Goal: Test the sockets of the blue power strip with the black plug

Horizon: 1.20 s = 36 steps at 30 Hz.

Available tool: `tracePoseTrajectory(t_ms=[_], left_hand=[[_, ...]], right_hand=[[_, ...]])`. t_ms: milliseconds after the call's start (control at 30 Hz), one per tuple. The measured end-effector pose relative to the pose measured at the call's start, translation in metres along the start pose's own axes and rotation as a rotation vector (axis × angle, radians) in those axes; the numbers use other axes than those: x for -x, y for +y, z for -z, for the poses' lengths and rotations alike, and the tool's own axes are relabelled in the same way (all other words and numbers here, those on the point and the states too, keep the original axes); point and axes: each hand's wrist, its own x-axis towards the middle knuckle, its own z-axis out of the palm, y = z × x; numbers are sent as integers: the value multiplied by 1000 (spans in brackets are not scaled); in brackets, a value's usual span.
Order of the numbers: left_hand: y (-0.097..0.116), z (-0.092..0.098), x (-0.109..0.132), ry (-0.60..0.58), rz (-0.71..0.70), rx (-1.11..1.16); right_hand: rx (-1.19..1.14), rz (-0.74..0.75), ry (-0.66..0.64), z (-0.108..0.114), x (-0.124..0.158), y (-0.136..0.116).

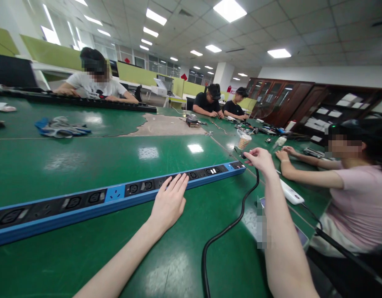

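A long blue and black power strip [115,193] with a row of sockets slants across the green table. My left hand [172,200] lies on top of it near the middle, palm down, fingers stretched out. Just past the strip's right end, my right hand [259,160] pinches a small black piece [245,155], apparently the end of the black cable [222,233]. That cable drops from below the hand and curves toward the table's front edge. The fingers partly hide the held piece.
A plastic cup [243,140] stands beyond my right hand. A white power strip [292,192] lies to the right, near a co-worker in pink [359,186]. Work gloves [62,126] and a tape measure [192,120] lie farther back. More people sit around the table.
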Motion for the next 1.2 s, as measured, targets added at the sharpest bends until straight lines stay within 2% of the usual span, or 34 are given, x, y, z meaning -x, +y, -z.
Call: tracePoseTrajectory(t_ms=[100, 200, 367, 467, 567, 633, 733, 800, 867, 967, 1033, 1133, 1200], left_hand=[[0, -1, 0, 8, -7, 3], [0, -1, 0, 7, -7, 9], [-1, -3, 0, 15, -6, 14], [-1, -2, 0, 28, -8, 36], [12, 11, 0, 2, -32, 127], [30, 25, 1, -92, -28, 245], [64, 46, 5, -337, -38, 411], [82, 54, 8, -438, -74, 437], [90, 58, 10, -520, -76, 444], [85, 62, 6, -569, -23, 546], [74, 67, -2, -552, 49, 730], [58, 77, -18, -484, 198, 988], [50, 82, -26, -403, 263, 1046]], right_hand=[[90, -49, -79, -12, -3, 15], [74, -63, -146, -22, -1, 23], [211, -34, -284, -23, 9, 15], [319, 10, -270, -21, 9, 8], [298, 78, -291, -22, 5, 7], [186, 85, -299, -26, 1, 8], [-58, 25, -248, -32, -1, 10], [-187, -17, -198, -37, -1, 10], [-263, -63, -177, -42, 0, 11], [-328, -127, -222, -45, 2, 14], [-366, -147, -269, -45, 2, 19], [-414, -184, -298, -44, 4, 24], [-427, -214, -285, -44, 4, 26]])
